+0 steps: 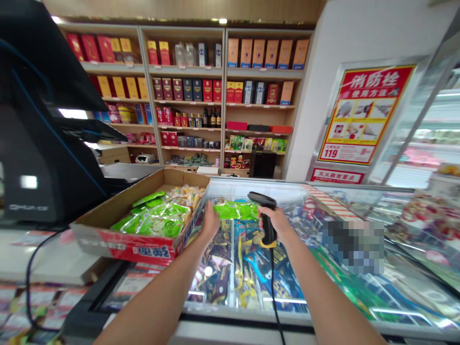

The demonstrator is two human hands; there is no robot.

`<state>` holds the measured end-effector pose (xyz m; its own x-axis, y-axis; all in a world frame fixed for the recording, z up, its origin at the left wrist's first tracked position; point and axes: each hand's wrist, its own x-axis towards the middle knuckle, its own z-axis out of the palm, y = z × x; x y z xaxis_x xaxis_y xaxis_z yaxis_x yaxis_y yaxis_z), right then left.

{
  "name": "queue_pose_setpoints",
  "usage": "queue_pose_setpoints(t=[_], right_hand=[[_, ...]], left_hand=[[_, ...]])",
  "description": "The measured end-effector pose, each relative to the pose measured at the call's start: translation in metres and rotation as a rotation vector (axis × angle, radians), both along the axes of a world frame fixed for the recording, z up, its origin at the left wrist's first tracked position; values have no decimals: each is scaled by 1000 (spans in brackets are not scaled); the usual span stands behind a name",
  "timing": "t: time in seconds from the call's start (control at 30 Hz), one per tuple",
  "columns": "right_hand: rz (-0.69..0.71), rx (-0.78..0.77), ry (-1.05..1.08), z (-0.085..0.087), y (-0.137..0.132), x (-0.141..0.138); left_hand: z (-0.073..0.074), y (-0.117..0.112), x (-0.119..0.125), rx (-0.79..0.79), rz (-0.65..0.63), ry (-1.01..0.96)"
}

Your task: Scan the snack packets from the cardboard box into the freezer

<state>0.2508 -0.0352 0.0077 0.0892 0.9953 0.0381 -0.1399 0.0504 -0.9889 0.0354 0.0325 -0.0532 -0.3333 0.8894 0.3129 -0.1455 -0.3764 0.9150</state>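
My left hand (211,220) is closed on the left end of a bright green snack packet (235,210), stretched level above the freezer's glass top. My right hand (275,218) wraps round the handle of a black barcode scanner (268,227), whose head points left over the packet. The packet's right end reaches the fingers of my right hand; whether they pinch it too I cannot make out. From the scanner a black cable (275,292) runs down toward me. Left of my left hand stands an open cardboard box (125,249) with more green packets (156,218) and yellowish wrapped snacks (190,194).
Under the glass of the chest freezer (212,311) lie many colourful ice-cream packs. A dark till screen (46,120) rises at the left. Shelves (187,72) of boxed bottles line the back wall, and a red fire-hydrant sign (364,115) hangs at the right.
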Motion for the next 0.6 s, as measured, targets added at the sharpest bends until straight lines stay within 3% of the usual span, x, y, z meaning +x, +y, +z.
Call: queue_pose_setpoints(t=[0.07, 0.17, 0.3, 0.37, 0.47, 0.53, 0.6], right_hand=[[-1, -2, -7, 0, 0, -1], [-20, 4, -22, 0, 0, -3], [7, 31, -34, 2, -2, -3], [10, 38, -42, 1, -1, -3], [21, 40, -61, -1, 1, -3], [26, 42, -67, -3, 2, -3], [25, 42, -71, -3, 2, -3]], left_hand=[[0, -6, 2, 35, 71, 277], [8, -21, 8, 71, 56, 598], [47, -45, -4, 141, 81, 855], [76, -54, -29, 69, 174, 975], [114, -58, -81, -197, 355, 1291], [127, -52, -116, -348, 425, 1427], [127, -42, -141, -475, 420, 1498]])
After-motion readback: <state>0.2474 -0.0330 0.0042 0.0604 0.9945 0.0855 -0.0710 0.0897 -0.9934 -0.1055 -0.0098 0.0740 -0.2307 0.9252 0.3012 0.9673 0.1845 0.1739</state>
